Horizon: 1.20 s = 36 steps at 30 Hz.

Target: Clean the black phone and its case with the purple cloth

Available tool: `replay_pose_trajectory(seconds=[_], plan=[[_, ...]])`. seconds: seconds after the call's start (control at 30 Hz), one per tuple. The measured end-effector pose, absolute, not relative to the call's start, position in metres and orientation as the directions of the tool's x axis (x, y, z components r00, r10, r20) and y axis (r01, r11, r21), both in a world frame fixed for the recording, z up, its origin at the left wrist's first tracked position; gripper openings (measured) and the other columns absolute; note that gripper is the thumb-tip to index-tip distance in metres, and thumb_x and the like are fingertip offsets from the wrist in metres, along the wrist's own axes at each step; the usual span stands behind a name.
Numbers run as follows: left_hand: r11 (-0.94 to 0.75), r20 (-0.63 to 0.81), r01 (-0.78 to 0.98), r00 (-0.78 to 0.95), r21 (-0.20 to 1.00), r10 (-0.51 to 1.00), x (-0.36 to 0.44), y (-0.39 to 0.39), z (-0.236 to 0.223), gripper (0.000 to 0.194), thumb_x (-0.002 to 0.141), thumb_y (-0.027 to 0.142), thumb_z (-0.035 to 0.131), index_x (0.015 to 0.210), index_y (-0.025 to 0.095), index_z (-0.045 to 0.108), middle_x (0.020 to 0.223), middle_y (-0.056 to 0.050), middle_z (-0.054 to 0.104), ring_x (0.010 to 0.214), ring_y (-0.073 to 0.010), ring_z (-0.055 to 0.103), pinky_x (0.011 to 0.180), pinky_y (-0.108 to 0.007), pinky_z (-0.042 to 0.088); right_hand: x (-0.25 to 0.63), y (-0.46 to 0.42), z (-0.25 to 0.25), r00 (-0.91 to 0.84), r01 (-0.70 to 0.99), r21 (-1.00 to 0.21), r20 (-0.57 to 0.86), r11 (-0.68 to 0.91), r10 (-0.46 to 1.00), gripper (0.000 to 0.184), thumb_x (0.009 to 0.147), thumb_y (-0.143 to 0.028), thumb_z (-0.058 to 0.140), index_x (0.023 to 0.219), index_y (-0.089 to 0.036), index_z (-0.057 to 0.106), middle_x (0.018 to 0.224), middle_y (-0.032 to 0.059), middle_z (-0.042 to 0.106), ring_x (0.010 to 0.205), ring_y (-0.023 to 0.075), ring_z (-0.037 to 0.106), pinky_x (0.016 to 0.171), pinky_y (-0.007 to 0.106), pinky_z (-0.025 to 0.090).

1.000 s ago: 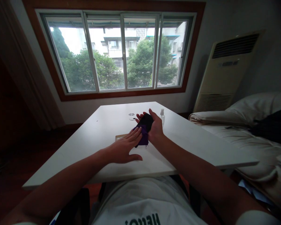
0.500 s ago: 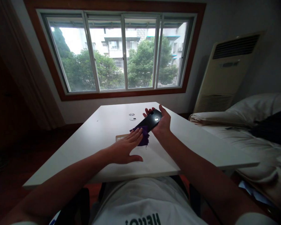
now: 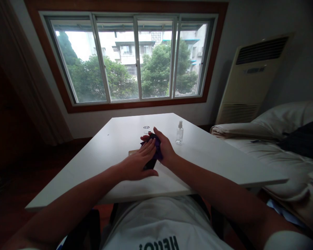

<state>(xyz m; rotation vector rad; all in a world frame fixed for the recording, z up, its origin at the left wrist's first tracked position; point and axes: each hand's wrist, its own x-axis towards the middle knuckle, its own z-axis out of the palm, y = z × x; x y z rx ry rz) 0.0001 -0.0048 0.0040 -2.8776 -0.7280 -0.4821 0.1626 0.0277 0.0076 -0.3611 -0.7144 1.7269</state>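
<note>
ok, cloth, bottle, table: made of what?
Cloth: probably woven fabric, matte, judging by its soft folds.
Bottle: glossy, plastic or glass, can't tell which; see-through body.
Table: smooth white, perhaps laminate or painted wood, with a soft sheen.

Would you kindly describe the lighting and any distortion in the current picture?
Head view: bright, hazy window, murky curtain; head view: air conditioner leaning outward, likely lens distortion; head view: dark slab partly under the left hand, little detail.

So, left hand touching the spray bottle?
No, the left hand lies on the purple cloth; the spray bottle stands apart on the table.
</note>
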Motion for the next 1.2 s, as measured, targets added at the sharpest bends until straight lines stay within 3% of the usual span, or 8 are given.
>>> replay_pose_trajectory(seconds=[0.37, 0.63, 0.8, 0.93, 1.2], plan=[[-0.879, 0.345, 0.474, 0.835, -0.057, 0.428, 0.001, -0.005, 0.006, 0.105, 0.090, 0.065, 0.059, 0.164, 0.016, 0.002, 0.167, -0.021, 0.001, 0.154, -0.0371, 0.000, 0.125, -0.059, 0.023, 0.168, 0.028, 0.017, -0.260, -0.781, -0.611, 0.129, -0.130, 0.957, 0.045, 0.080, -0.062, 0.075, 0.088, -0.020, 0.060, 0.088, 0.0053, 0.076, 0.075, 0.0206, 0.072, 0.067, 0.033, 0.061], [-0.889, 0.245, 0.457, 0.866, -0.035, 0.436, 0.001, -0.004, 0.003, 0.108, 0.090, 0.067, 0.059, 0.163, 0.017, -0.003, 0.167, -0.019, 0.005, 0.155, -0.0341, 0.004, 0.125, -0.056, 0.021, 0.217, 0.067, 0.040, 0.065, -0.889, -0.444, 0.115, 0.110, 0.991, 0.049, 0.082, -0.069, 0.066, 0.086, -0.021, 0.057, 0.078, 0.0032, 0.071, 0.092, 0.0244, 0.074, 0.089, 0.044, 0.060], [-0.880, 0.240, 0.472, 0.861, -0.050, 0.448, 0.000, -0.004, 0.000, 0.107, 0.090, 0.069, 0.056, 0.163, 0.015, -0.001, 0.166, -0.020, 0.002, 0.155, -0.0340, 0.003, 0.126, -0.058, 0.015, 0.225, 0.071, 0.040, 0.129, -0.891, -0.424, 0.112, 0.165, 0.985, 0.047, 0.084, -0.068, 0.065, 0.086, -0.022, 0.057, 0.078, 0.0021, 0.069, 0.095, 0.0238, 0.073, 0.094, 0.044, 0.057], [-0.881, 0.218, 0.472, 0.864, -0.038, 0.454, 0.002, -0.005, 0.000, 0.107, 0.090, 0.070, 0.055, 0.163, 0.014, 0.000, 0.166, -0.021, 0.003, 0.155, -0.0336, 0.004, 0.125, -0.056, 0.020, 0.202, 0.059, 0.032, 0.072, -0.881, -0.458, 0.114, 0.117, 0.991, 0.043, 0.084, -0.064, 0.068, 0.086, -0.022, 0.059, 0.076, 0.0020, 0.069, 0.094, 0.0228, 0.073, 0.093, 0.041, 0.057], [-0.871, 0.316, 0.489, 0.833, -0.039, 0.454, 0.000, -0.005, 0.003, 0.109, 0.089, 0.068, 0.059, 0.163, 0.013, 0.002, 0.166, -0.023, 0.003, 0.155, -0.0375, 0.001, 0.124, -0.058, 0.023, 0.164, 0.030, 0.012, -0.277, -0.793, -0.580, 0.070, -0.187, 0.958, 0.051, 0.080, -0.069, 0.070, 0.088, -0.020, 0.060, 0.084, 0.0056, 0.072, 0.087, 0.0225, 0.072, 0.080, 0.037, 0.061]])
